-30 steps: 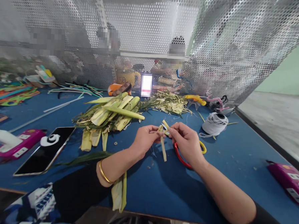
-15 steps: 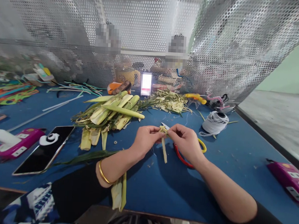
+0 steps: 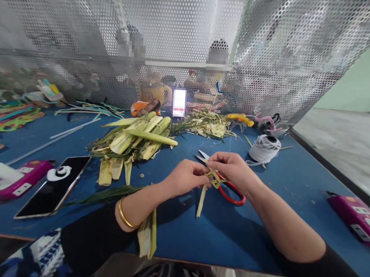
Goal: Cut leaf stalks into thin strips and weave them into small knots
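Note:
A small piece of folded corn husk strips (image 3: 215, 182), yellow-green with loops, is pinched between both my hands. My left hand (image 3: 185, 179) has its fingers closed on the left side of it, with a straight pale tail (image 3: 201, 202) hanging below. My right hand (image 3: 231, 169) grips the upper part between thumb and fingers. Behind the piece, scissors (image 3: 234, 197) with a red handle lie on the table, their blades pointing up-left; my right hand hides their middle.
A pile of corn husks (image 3: 141, 137) lies left of centre, husk shreds (image 3: 206, 124) behind. White twine (image 3: 265, 149) stands at the right. A black phone (image 3: 53, 189) and purple power strip (image 3: 31, 176) are on the left, another strip (image 3: 354, 217) on the right.
Both hands have come slightly lower and nearer. The husk piece has turned, so its loops now show below my right fingers. More of the scissor blades is visible.

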`<control>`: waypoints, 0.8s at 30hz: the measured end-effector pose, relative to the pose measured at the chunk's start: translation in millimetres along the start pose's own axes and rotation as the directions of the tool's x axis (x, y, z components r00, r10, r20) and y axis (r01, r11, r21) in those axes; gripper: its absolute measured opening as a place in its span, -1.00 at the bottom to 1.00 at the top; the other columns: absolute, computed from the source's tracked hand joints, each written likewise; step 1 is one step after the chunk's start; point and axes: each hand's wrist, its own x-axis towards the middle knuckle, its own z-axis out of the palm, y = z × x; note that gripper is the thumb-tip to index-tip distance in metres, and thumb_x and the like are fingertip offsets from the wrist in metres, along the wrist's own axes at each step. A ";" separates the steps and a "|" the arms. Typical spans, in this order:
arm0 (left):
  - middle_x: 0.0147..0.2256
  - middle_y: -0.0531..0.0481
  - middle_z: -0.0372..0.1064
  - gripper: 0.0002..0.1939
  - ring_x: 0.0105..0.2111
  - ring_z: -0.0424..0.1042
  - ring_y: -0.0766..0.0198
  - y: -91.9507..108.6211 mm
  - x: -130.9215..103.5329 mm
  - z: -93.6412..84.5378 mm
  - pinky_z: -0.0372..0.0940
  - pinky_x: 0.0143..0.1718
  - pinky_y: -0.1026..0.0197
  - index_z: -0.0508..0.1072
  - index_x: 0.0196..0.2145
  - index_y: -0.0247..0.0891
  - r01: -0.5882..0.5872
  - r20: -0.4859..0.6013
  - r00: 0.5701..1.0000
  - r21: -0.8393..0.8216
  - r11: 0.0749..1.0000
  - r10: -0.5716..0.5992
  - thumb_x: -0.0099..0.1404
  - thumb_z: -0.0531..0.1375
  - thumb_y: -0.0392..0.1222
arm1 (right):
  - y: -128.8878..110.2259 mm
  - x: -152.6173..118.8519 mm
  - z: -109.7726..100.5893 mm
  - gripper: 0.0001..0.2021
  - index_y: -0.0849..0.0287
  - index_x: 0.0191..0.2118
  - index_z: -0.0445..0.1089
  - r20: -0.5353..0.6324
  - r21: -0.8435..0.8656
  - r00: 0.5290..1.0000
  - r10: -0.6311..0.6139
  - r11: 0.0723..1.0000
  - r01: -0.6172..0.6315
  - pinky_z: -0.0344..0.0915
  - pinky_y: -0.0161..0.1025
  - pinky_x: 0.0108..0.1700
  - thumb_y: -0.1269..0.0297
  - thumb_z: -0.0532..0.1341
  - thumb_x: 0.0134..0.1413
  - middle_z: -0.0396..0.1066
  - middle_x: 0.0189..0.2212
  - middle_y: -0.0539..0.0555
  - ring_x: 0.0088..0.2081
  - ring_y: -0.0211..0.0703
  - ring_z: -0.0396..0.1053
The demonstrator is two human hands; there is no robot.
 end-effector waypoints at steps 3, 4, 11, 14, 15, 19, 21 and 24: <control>-0.53 0.01 0.46 -0.90 -0.49 0.41 0.32 1.0 -2.8 1.5 0.27 -0.40 0.32 0.55 -0.49 -0.27 0.045 0.149 0.988 -0.044 0.998 -0.038 0.07 0.21 -0.30 | 1.0 3.3 -1.2 -0.69 0.16 -0.60 0.25 -0.078 0.123 0.997 0.003 0.992 0.006 -0.10 -0.40 -0.69 0.09 0.33 -0.17 0.10 -0.79 -0.17 -0.76 -0.45 -0.03; -0.53 0.01 0.46 -0.90 -0.48 0.41 0.31 1.7 -3.7 1.8 0.28 -0.39 0.31 0.55 -0.48 -0.27 0.055 0.183 0.982 -0.043 0.998 -0.047 0.08 0.21 -0.28 | 2.0 5.3 -1.6 -0.67 0.16 -0.61 0.22 -0.139 0.152 0.990 -0.011 0.988 0.033 -0.09 -0.41 -0.70 0.08 0.32 -0.15 0.10 -0.79 -0.17 -0.77 -0.45 -0.02; -0.55 0.00 0.44 -0.86 -0.50 0.40 0.32 7.8 -6.0 2.6 0.31 -0.36 0.28 0.54 -0.56 -0.27 0.087 0.159 0.985 -0.108 0.990 -0.069 0.08 0.26 -0.17 | 2.4 11.0 -2.0 -0.72 0.18 -0.53 0.28 -0.357 0.213 0.934 -0.019 0.972 0.101 0.19 -0.38 -0.63 0.11 0.32 -0.15 0.33 -0.64 -0.08 -0.70 -0.37 0.27; -0.61 0.00 0.41 -0.78 -0.56 0.37 0.33 5.2 -4.9 5.7 0.29 -0.44 0.31 0.53 -0.61 -0.27 0.115 0.044 0.993 -0.096 0.989 -0.111 0.05 0.30 -0.08 | 0.9 7.8 2.0 -0.74 0.19 -0.49 0.30 -0.315 0.219 0.949 -0.005 0.973 0.077 0.22 -0.38 -0.62 0.12 0.32 -0.16 0.39 -0.58 -0.05 -0.67 -0.34 0.33; -0.63 0.00 0.40 -0.77 -0.57 0.36 0.34 3.6 -4.4 6.8 0.28 -0.47 0.32 0.53 -0.61 -0.28 0.123 0.010 0.992 -0.086 0.989 -0.122 0.05 0.30 -0.07 | 1.0 7.0 3.6 -0.74 0.19 -0.48 0.30 -0.298 0.221 0.954 -0.002 0.973 0.071 0.24 -0.38 -0.61 0.13 0.32 -0.16 0.40 -0.57 -0.04 -0.65 -0.33 0.35; -0.63 0.00 0.41 -0.81 -0.59 0.36 0.35 -0.6 -3.6 8.7 0.28 -0.49 0.34 0.52 -0.63 -0.28 0.130 -0.005 0.991 -0.057 0.990 -0.131 0.03 0.31 -0.14 | 3.2 7.9 7.4 -0.76 0.18 -0.49 0.29 -0.327 0.252 0.945 -0.023 0.961 0.110 0.31 -0.35 -0.52 0.15 0.31 -0.16 0.41 -0.59 -0.03 -0.61 -0.32 0.37; -0.63 0.00 0.42 -0.83 -0.59 0.35 0.36 0.3 -3.6 8.0 0.28 -0.48 0.33 0.52 -0.64 -0.28 0.115 -0.012 0.993 -0.050 0.992 -0.115 0.03 0.30 -0.17 | 4.3 10.1 5.9 -0.75 0.18 -0.49 0.28 -0.362 0.256 0.931 -0.040 0.956 0.141 0.32 -0.34 -0.49 0.12 0.30 -0.16 0.41 -0.59 -0.03 -0.59 -0.31 0.37; -0.63 0.00 0.40 -0.83 -0.60 0.33 0.37 3.1 -2.9 5.8 0.27 -0.50 0.34 0.52 -0.63 -0.27 0.089 -0.093 0.991 -0.077 0.993 -0.096 0.05 0.29 -0.20 | 5.4 12.6 0.5 -0.70 0.17 -0.46 0.32 -0.366 0.179 0.928 -0.071 0.973 0.145 0.28 -0.36 -0.49 0.04 0.31 -0.16 0.42 -0.55 -0.03 -0.53 -0.29 0.38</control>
